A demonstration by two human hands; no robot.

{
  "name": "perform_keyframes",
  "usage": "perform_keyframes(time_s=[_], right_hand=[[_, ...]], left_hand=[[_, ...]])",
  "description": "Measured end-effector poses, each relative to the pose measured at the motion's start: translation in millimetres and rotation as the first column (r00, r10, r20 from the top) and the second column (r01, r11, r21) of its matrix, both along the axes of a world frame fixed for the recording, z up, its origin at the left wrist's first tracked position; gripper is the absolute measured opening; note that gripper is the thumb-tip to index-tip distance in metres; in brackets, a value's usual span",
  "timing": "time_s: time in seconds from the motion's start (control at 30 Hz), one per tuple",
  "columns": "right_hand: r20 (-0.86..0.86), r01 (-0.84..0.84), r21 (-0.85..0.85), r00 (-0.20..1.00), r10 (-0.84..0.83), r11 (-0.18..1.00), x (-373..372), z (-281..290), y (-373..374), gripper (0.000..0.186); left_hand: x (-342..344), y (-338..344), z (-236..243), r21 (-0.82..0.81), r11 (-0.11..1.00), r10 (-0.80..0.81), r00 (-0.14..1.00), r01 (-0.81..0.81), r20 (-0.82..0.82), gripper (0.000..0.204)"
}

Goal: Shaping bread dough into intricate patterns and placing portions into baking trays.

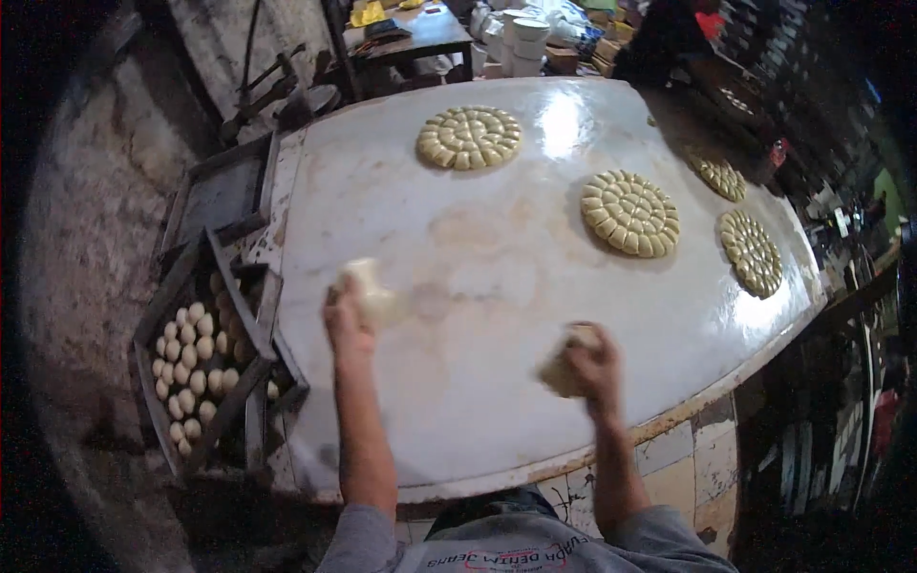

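Observation:
My left hand (348, 315) is closed on a pale, glossy piece of dough (375, 286) above the left middle of the white work table (458, 382). Lower and to the right, my right hand (592, 368) grips another piece of dough (559, 371), slightly darker. Both hands and their dough are blurred, so finer detail is unclear. Several flat, round, scored dough pieces, segmented in rings, lie on the table, one at the back (468, 137), another right of middle (629, 214) and others along the right edge (750, 250).
At left, a metal tray of several pale dough balls (189, 355) stands among overlapping trays, below another dark tray (215, 196). Behind are a wooden table with items (420, 33), white buckets (527, 48), bags and boxes. A dark, unclear shape stands at the back right beside the work table.

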State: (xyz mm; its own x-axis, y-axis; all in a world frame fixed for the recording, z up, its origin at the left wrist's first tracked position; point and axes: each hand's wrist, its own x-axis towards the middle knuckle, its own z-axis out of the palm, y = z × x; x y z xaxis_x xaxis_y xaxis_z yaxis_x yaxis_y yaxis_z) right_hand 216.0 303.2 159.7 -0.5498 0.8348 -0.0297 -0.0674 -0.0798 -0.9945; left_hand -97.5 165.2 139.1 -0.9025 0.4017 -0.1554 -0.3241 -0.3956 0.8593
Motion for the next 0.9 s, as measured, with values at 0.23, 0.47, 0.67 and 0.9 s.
perform_keyframes(time_s=[0.23, 0.47, 0.67, 0.9], right_hand=[[-0.395, -0.02, -0.263, 0.914, -0.089, 0.964, 108.5, 40.3, -55.1, 0.051], [0.055, -0.025, 0.035, 0.998, 0.023, 0.999, 65.4, -39.2, -82.9, 0.036], [-0.088, 0.393, -0.292, 0.897, -0.434, 0.872, 111.4, -54.4, -12.5, 0.021], [0.656, -0.521, 0.754, 0.616, -0.435, 0.4, 118.4, -155.6, 94.5, 0.039]], left_hand=[[28.6, 25.6, 40.4, 0.129, 0.976, 0.21, 0.901, -0.173, -0.38, 0.037], [251.4, -19.0, -42.9, 0.078, 0.605, -0.795, 0.607, 0.792, -0.001, 0.052], [194.8, -125.1, -84.7, -0.446, 0.82, -0.328, 0.933, 0.36, 0.151, 0.032], [122.0, -83.4, -77.1, -0.762, 0.376, -0.745, 0.316, -0.527, -0.587, 0.034]])
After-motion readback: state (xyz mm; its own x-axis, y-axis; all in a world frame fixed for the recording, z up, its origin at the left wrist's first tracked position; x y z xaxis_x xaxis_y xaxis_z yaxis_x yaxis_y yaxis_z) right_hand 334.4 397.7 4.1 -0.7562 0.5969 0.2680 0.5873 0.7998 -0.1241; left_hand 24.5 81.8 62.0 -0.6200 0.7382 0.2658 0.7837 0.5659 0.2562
